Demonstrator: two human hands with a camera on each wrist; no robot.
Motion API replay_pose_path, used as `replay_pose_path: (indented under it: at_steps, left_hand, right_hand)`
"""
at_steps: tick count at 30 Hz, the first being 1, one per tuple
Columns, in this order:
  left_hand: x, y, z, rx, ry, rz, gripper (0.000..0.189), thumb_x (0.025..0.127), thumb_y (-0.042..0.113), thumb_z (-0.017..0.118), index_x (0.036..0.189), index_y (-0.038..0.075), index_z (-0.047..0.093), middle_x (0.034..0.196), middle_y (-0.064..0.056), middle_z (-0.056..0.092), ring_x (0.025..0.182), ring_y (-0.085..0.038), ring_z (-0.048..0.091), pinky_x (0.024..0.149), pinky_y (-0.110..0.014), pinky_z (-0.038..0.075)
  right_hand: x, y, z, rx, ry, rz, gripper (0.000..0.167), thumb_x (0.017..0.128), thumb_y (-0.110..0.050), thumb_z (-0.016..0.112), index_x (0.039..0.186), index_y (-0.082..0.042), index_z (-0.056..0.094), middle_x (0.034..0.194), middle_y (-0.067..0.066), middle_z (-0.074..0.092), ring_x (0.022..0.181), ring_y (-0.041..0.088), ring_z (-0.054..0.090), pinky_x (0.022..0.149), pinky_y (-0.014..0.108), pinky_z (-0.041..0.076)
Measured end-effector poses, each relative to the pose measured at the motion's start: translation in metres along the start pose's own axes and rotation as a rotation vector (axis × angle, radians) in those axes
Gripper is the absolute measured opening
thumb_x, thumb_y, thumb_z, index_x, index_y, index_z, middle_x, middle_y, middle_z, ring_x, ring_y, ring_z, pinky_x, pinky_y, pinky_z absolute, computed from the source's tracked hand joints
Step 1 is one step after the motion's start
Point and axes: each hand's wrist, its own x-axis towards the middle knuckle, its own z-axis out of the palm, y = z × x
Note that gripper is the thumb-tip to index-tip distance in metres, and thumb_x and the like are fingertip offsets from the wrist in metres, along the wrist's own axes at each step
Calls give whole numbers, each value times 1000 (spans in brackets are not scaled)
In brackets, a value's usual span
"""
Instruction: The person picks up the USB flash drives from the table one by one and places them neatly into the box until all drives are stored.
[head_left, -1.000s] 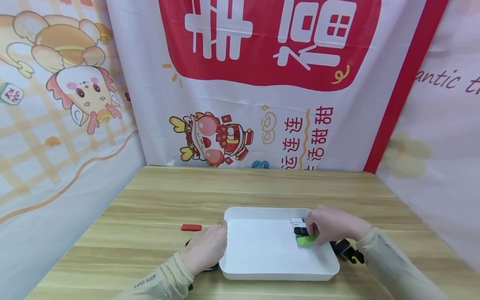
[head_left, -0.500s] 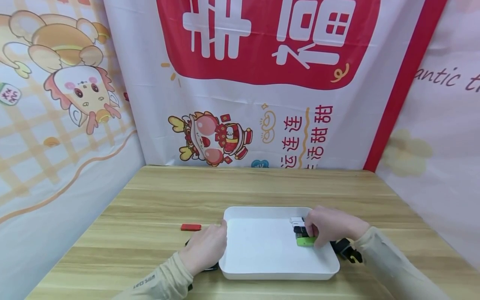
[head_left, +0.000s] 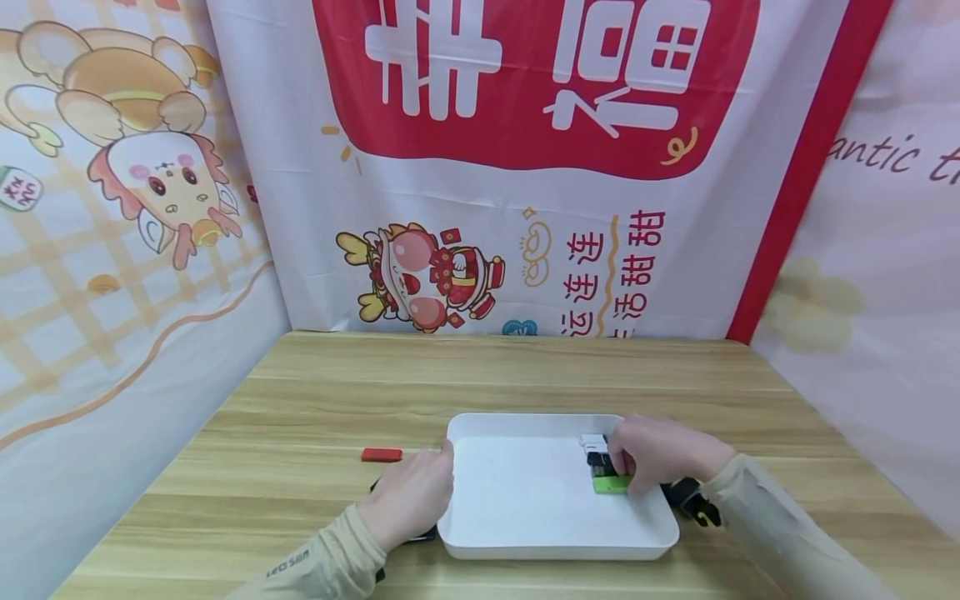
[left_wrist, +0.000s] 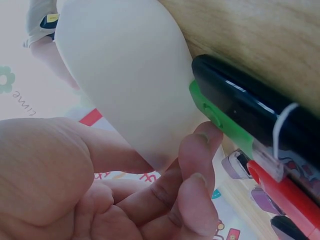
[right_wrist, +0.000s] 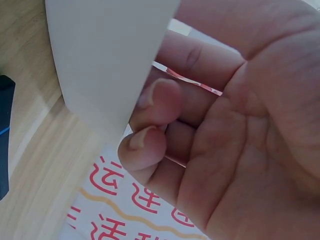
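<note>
A shallow white tray [head_left: 525,508] rests on the table. My left hand [head_left: 414,493] grips its left rim, thumb and curled fingers on either side of the wall in the left wrist view. Inside, at the tray's right end, lies a row of small USB sticks: white sticks [head_left: 591,440], a black stick [head_left: 599,459] and a bright green stick [head_left: 611,484] nearest me. My right hand [head_left: 663,450] reaches over the right wall, thumb and forefinger pinching the green stick's right end. In the right wrist view, the other fingers curl outside the wall [right_wrist: 107,60], which hides the fingertips.
A red stick [head_left: 382,455] lies left of the tray. Beside the left hand are a glossy black item [left_wrist: 240,95], another green stick with a clear cap [left_wrist: 225,122] and a red stick [left_wrist: 285,195]. A dark item [right_wrist: 5,135] sits right of the tray.
The green stick has turned slightly, now lying straighter against the row. My right hand has shifted only a little; the left hand and tray have stayed put.
</note>
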Motion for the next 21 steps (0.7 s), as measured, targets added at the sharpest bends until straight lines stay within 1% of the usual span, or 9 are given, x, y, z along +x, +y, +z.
replay_pose_path:
  at_steps: [5, 9, 18, 21]
  left_hand:
    - [0, -1, 0, 9, 0, 10, 41, 94, 4, 53, 130, -16, 50, 54, 1, 40, 40, -8, 30, 35, -22, 24]
    - [-1, -1, 1, 14, 1, 18, 41, 94, 4, 55, 130, -16, 50, 54, 1, 41, 40, -8, 32, 35, -21, 26]
    - [-1, -2, 1, 21, 19, 35, 40, 94, 3, 54, 129, -17, 51, 52, 2, 40, 39, -6, 28, 35, -20, 23]
    - [-1, -2, 1, 10, 16, 36, 40, 94, 3, 54, 129, -17, 51, 52, 2, 40, 39, -6, 27, 35, -20, 23]
  right_hand:
    - [0, 0, 1, -17, 0, 14, 31, 66, -4, 85, 68, -23, 61, 70, -10, 54, 67, 10, 49, 59, 30, 43]
    - [0, -1, 2, -21, 1, 19, 31, 66, -5, 86, 68, -23, 61, 70, -10, 53, 70, 12, 48, 61, 31, 42]
    - [0, 1, 2, 7, 3, -7, 30, 65, -2, 84, 70, -21, 61, 69, -8, 55, 64, 9, 49, 57, 28, 43]
    - [0, 2, 0, 38, -4, -34, 28, 67, -6, 86, 71, -20, 62, 69, -7, 56, 62, 8, 49, 56, 27, 43]
